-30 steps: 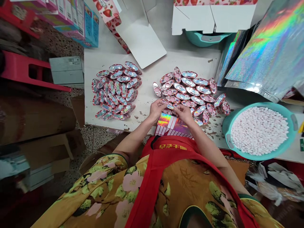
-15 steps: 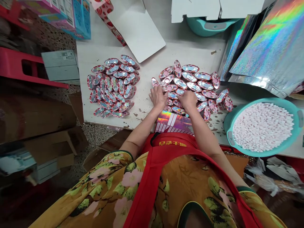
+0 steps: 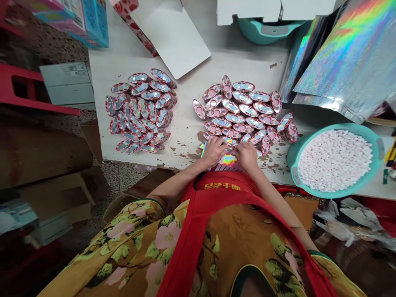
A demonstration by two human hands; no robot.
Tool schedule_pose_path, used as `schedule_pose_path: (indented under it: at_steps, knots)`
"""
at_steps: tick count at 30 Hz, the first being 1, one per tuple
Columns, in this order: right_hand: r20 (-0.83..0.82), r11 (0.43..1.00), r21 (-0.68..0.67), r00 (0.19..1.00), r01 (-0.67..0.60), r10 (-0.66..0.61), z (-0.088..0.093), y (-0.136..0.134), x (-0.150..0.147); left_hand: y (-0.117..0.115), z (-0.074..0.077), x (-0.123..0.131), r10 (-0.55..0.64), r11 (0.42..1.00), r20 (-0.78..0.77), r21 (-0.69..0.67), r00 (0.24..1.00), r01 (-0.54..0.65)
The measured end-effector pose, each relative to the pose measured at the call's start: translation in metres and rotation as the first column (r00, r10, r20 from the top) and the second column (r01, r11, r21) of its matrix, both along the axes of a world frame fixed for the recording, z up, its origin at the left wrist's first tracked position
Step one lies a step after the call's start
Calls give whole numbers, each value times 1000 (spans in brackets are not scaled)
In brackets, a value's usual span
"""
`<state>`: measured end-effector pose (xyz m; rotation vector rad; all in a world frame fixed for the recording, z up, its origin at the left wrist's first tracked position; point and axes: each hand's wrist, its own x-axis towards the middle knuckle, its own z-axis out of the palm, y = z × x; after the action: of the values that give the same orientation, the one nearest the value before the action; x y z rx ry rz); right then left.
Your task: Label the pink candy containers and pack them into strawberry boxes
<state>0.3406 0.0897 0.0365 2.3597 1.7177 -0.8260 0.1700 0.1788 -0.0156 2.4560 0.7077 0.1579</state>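
My left hand (image 3: pixel 214 152) and my right hand (image 3: pixel 246 156) are close together at the near side of a cluster of upright pouches (image 3: pixel 235 117). Their fingers are curled inward over a shiny rainbow-coloured packet (image 3: pixel 228 159) by the table edge. What the fingertips pinch is hidden. The pouches have red patterned outsides and silvery insides, with tops spread into ovals. Round pink pieces lie in some of them. One pouch (image 3: pixel 199 109) leans apart at the cluster's left. A second cluster of similar pouches (image 3: pixel 140 109) stands farther left.
A teal basin (image 3: pixel 292 165) full of small white-pink pieces stands at right. Silvery holographic bags (image 3: pixel 337 62) lie behind it. A white card (image 3: pixel 182 45) and another teal basin (image 3: pixel 269 33) are at the back. A pink stool (image 3: pixel 27 88) is left of the table.
Both hands have drawn back from among the pouches to the cluster's near edge and come closer together. The whole view has shifted slightly.
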Motion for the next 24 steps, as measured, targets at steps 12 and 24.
schedule_pose_path:
  at_steps: [12, 24]
  knots:
    - [-71, 994, -93, 995, 65, -72, -3, 10, 5, -24, -3, -18, -178, 984, 43, 14, 983, 178]
    - [-451, 911, 100, 835, 399, -316, 2, 11, 8, 2, 33, -3, 770, 320, 8, -870, 638, -374]
